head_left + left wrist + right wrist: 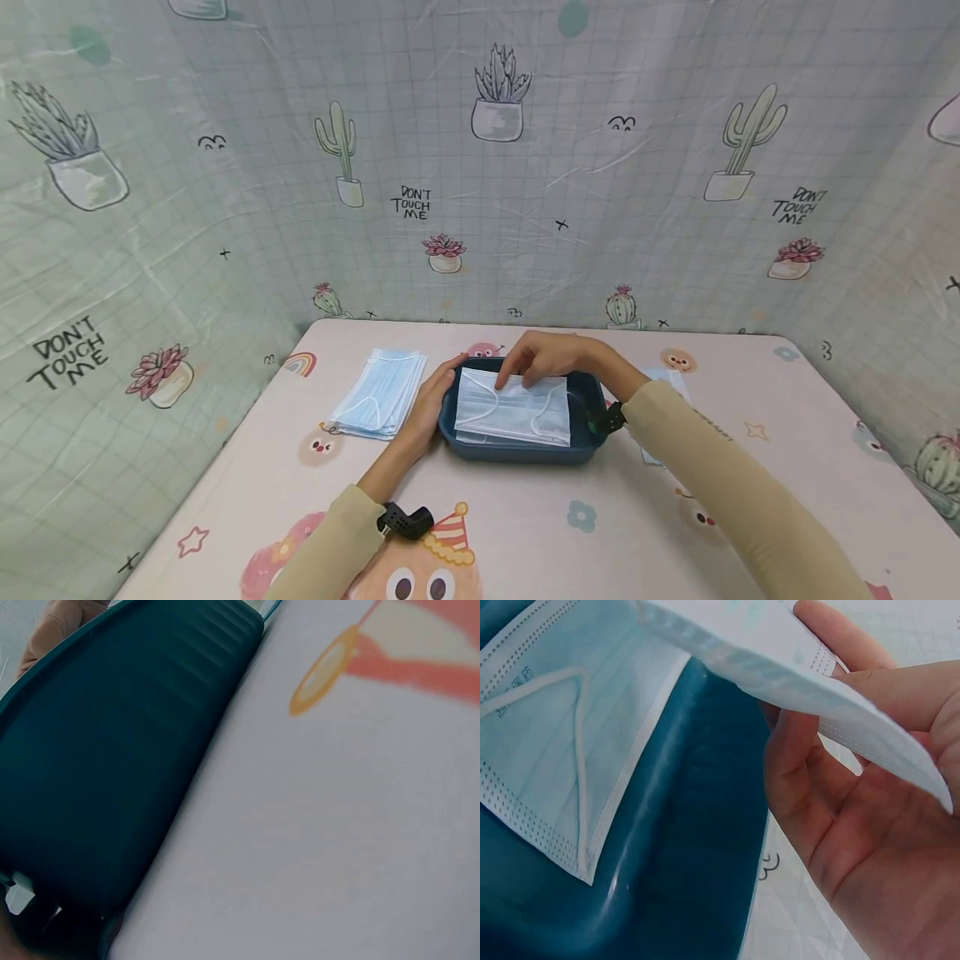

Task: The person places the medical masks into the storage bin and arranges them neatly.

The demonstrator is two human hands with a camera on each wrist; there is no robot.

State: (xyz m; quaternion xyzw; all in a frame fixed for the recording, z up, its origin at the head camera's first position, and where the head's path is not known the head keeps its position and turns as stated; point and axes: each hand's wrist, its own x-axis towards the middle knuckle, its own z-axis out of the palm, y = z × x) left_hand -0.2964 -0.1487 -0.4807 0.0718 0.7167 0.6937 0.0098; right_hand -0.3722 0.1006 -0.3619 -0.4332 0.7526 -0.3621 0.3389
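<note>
A dark blue plastic bin [517,454] stands on the table, with pleated face masks inside. My right hand [543,354] reaches in over its far rim and pinches a light blue face mask [513,408] between thumb and fingers. In the right wrist view that held mask [832,697] is lifted at an angle, and another mask [555,742] lies flat in the bin below it. My left hand [429,404] rests along the bin's left end, its fingers fairly straight against the side. The left wrist view shows mostly the bin's outer wall [112,750].
Left of the bin lies a fanned stack of masks [382,392]. More masks [667,379] lie to the right, partly covered by my right forearm. The table [517,517] has a printed cartoon cover, and a patterned curtain [517,208] hangs behind and at both sides.
</note>
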